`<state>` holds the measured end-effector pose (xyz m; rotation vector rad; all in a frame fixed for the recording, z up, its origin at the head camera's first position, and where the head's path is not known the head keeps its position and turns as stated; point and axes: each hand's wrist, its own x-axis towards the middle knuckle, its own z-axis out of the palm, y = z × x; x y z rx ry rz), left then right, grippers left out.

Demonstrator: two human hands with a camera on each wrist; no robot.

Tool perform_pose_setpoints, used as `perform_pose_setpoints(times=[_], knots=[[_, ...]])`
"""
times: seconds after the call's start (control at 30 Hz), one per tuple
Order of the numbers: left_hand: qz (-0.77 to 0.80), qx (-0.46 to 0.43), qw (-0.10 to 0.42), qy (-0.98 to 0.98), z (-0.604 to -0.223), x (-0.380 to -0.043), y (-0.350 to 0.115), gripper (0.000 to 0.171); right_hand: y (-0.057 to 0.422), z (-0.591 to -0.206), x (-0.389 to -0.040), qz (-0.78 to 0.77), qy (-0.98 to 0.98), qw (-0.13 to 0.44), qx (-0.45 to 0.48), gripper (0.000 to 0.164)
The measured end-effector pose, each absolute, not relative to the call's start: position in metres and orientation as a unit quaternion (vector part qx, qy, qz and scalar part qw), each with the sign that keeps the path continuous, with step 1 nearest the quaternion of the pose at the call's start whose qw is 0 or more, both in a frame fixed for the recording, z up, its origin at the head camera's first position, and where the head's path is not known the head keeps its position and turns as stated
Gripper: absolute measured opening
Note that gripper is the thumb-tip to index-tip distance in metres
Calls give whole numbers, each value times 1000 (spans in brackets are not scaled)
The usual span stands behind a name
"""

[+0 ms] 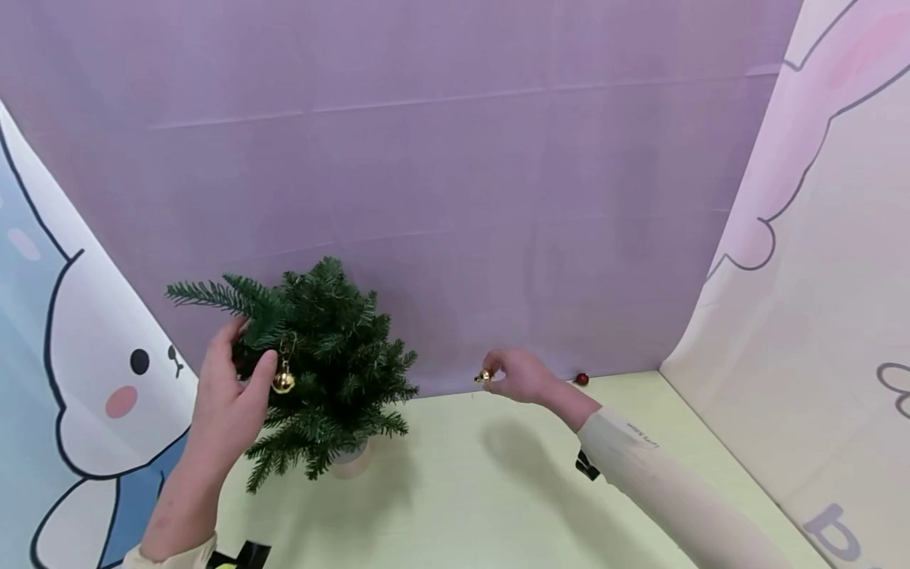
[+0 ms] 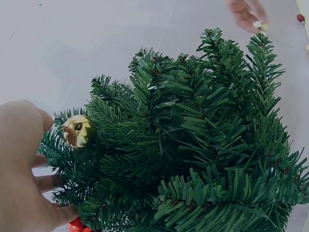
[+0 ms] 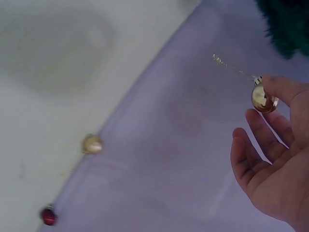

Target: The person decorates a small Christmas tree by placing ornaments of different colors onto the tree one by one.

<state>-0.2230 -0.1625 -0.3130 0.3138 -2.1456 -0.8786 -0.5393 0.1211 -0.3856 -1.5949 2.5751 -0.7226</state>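
A small green Christmas tree (image 1: 334,348) stands on the left of the table. My left hand (image 1: 231,395) is at its left side, with fingers spread against the outer branches and partly hidden by them in the head view. Close to the left thumb hangs a shiny gold bauble (image 2: 80,131). A red bauble (image 2: 77,225) shows low among the branches, below the left fingers. To the right of the tree, my right hand (image 1: 522,377) pinches another gold bauble (image 3: 264,99) between thumb and fingers. Its glittery gold hanging loop (image 3: 231,67) sticks out free toward the tree.
On the pale table (image 1: 490,490), near the purple backdrop (image 1: 498,197), lie a gold bauble (image 3: 92,144) and a red bauble (image 1: 581,379), beyond my right wrist. Printed cartoon panels flank the table on the left (image 1: 107,379) and right (image 1: 817,316). The tree has a pale round base (image 1: 351,462).
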Motion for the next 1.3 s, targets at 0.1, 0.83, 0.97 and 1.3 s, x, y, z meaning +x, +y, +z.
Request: perform_pose_setpoints(times=[0.1,0.83,0.97,1.3], knots=[[-338,122,393,-846,-313,-223,-164,64,120,-366,-527,-233,817,8,-527,16],[-301,140,405,-852,-319,-222,-156,65,117,-310,-469,-252,764,-29,-593,21],[-297,135,407,-853,-319,-221,-156,64,115,-307,-455,-261,762,-34,-592,20],[-298,143,426,-842,-321,-221,-157,61,109,-295,-424,-299,754,-25,-584,18]])
